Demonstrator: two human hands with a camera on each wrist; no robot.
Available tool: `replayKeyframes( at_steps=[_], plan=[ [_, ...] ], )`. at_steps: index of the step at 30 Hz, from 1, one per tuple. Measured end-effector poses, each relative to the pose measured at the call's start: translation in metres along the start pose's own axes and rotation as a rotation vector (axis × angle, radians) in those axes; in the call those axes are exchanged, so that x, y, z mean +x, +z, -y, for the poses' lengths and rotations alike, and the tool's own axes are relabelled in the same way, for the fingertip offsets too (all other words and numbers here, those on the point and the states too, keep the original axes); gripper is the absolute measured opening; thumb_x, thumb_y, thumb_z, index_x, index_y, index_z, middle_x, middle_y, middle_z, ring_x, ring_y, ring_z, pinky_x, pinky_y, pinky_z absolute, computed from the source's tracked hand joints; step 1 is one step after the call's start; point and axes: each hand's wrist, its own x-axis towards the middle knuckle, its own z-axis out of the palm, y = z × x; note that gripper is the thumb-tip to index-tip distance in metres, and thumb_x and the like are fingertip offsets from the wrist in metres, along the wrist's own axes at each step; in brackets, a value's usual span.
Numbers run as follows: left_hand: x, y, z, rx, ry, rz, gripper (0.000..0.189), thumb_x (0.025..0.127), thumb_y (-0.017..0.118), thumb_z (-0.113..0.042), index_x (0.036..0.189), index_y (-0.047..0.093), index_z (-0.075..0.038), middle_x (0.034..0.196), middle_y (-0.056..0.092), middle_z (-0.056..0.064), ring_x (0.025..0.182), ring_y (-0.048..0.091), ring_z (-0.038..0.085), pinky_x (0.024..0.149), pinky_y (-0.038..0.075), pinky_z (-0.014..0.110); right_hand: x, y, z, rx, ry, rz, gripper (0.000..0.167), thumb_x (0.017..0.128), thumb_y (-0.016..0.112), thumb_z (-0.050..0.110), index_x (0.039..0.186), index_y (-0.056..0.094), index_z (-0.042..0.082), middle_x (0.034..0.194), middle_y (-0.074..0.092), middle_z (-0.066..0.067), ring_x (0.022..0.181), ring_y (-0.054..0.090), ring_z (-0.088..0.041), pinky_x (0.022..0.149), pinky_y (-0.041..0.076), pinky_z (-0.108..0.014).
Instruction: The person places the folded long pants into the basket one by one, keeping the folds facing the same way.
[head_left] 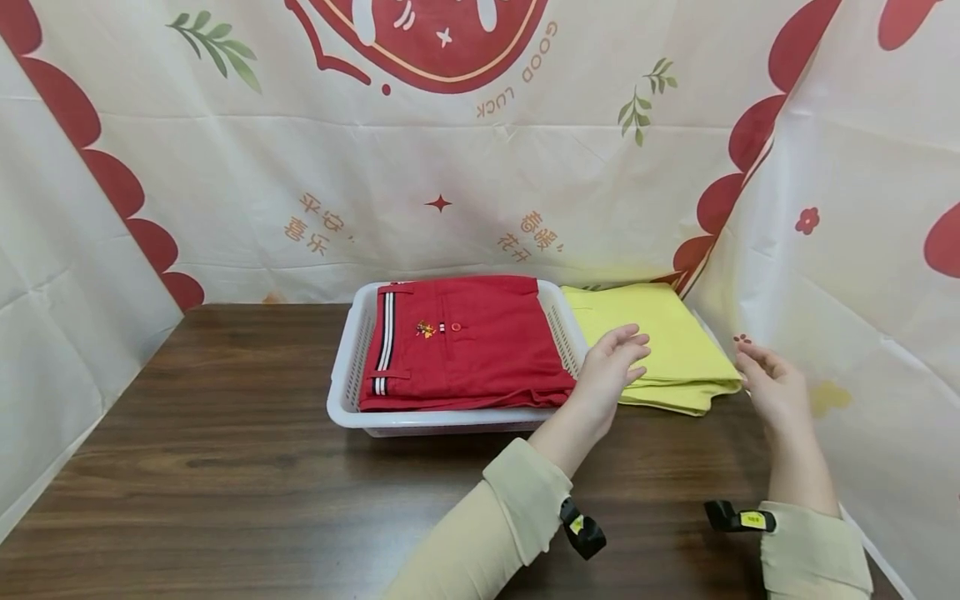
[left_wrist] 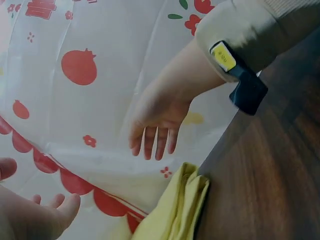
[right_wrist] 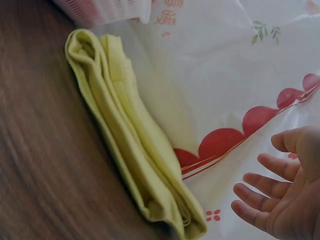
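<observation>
A folded yellow garment [head_left: 652, 333], perhaps trousers, lies on the table to the right of a white basket. My left hand [head_left: 611, 367] hovers over its near left side, fingers spread and relaxed, holding nothing. Just off the garment's right corner is my right hand [head_left: 776, 387], its fingers loosely bent and nothing in them. In the right wrist view the folded layers of the yellow garment [right_wrist: 125, 135] show edge-on, apart from the right hand [right_wrist: 280, 185]. Folded red trousers [head_left: 472, 342] with a striped waistband lie in the white basket [head_left: 342, 367].
The brown wooden table [head_left: 187, 450] extends left and in front of the basket. A printed white cloth [head_left: 420, 150] hangs behind the table, and another cloth side [head_left: 885, 292] rises close beside the right hand.
</observation>
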Motion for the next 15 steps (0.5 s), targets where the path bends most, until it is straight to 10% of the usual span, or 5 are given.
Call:
replayKeyframes(
  at_steps=[6,15],
  plan=[
    [0.004,0.006,0.021,0.028,-0.047,-0.050,0.047,0.086,0.060,-0.005,0.132,0.051,-0.007,0.128,0.055,0.007,0.119,0.051,0.022,0.100,0.040,0.041,0.004,0.002,-0.009,-0.156,0.071,0.003,0.065,0.099,0.042,0.045,0.149,0.029,0.005,0.152,0.027,-0.019,0.127,0.041,-0.027,0.091,0.042,-0.019],
    [0.007,0.013,0.041,0.330,-0.065,-0.110,0.057,0.084,0.067,-0.016,0.137,0.048,-0.018,0.135,0.049,-0.005,0.127,0.041,0.011,0.102,0.035,0.030,0.009,0.007,-0.022,-0.170,0.086,-0.019,0.063,0.102,0.035,0.034,0.148,0.020,-0.005,0.148,0.020,-0.034,0.133,0.023,-0.051,0.106,0.023,-0.058]
  ],
)
